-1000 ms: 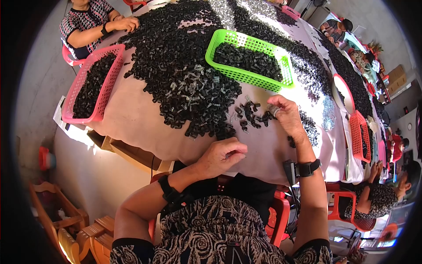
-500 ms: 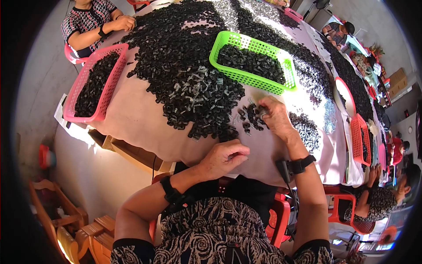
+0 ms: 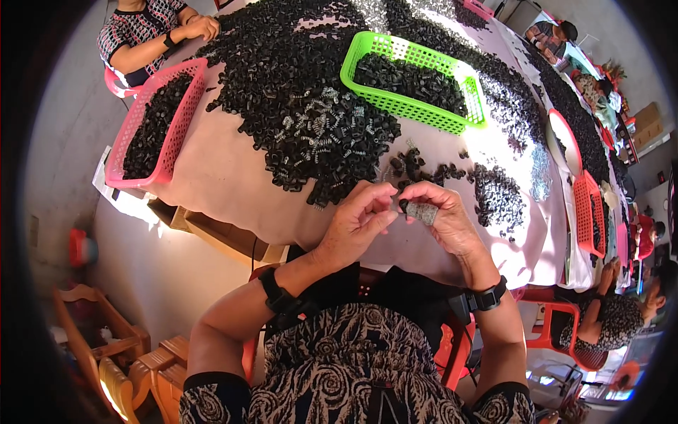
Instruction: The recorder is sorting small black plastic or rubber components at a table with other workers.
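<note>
My left hand and my right hand meet over the near edge of the cloth-covered table. A small black plastic part is pinched between my right thumb and fingers, one of which wears a grey cloth finger cover. My left fingertips are pressed together beside that part; what they hold, if anything, is too small to make out. Just beyond my hands lie loose black parts. To their left spreads a big heap of black parts, with metal coil springs scattered on top.
A green plastic basket of black parts stands beyond my hands, and a pink basket at left. Right lie a smaller black pile, a white bowl and a red basket. A co-worker sits far left, others at right.
My right hand has come back from the loose parts toward my left hand, now with a black part in its fingers. My left hand has moved slightly forward to meet it.
</note>
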{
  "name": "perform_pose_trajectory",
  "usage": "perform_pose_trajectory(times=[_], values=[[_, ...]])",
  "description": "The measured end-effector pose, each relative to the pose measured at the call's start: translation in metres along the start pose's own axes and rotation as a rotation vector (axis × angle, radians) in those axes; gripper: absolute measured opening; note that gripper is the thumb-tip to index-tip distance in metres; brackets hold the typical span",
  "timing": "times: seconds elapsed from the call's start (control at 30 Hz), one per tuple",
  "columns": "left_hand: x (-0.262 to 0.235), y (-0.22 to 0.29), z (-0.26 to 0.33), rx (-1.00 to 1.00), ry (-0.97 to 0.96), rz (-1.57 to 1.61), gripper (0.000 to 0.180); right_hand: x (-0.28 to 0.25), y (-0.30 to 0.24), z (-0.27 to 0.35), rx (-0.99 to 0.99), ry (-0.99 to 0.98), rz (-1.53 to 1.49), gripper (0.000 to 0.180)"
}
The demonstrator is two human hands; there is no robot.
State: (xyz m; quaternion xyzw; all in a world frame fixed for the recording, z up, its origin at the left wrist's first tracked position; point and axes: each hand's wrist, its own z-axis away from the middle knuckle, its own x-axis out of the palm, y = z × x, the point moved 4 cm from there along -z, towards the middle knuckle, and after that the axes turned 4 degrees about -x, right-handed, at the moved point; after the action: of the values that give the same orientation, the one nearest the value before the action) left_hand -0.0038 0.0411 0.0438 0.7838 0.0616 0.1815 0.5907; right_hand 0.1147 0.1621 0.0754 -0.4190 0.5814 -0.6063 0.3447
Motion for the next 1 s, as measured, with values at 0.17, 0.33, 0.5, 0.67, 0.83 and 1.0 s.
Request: perform_pose_trajectory(times=[0.17,0.33,0.5,0.67,0.83,1.0], values=[[-0.001,0.004,-0.001,0.090,-0.056,-0.130,0.032,0.006,0.009,0.000,0.045,-0.002,-0.065,0.022],[0.005,0.012,-0.002,0.148,-0.123,-0.158,0.029,0.006,0.011,0.002,0.104,-0.047,-0.139,0.027],[0.002,0.009,-0.002,0.047,-0.170,-0.205,0.020,0.008,0.012,0.006,0.140,-0.096,-0.209,0.031],[0.003,-0.001,0.002,-0.201,-0.188,-0.047,0.017,0.006,0.019,0.010,0.127,0.024,-0.227,0.025],[0.002,-0.004,0.002,-0.261,-0.173,-0.009,0.018,-0.005,0.008,0.014,0.045,0.164,-0.004,0.015],[0.002,0.002,-0.002,-0.200,-0.170,-0.065,0.018,-0.068,-0.010,0.019,-0.155,0.439,0.592,0.017]])
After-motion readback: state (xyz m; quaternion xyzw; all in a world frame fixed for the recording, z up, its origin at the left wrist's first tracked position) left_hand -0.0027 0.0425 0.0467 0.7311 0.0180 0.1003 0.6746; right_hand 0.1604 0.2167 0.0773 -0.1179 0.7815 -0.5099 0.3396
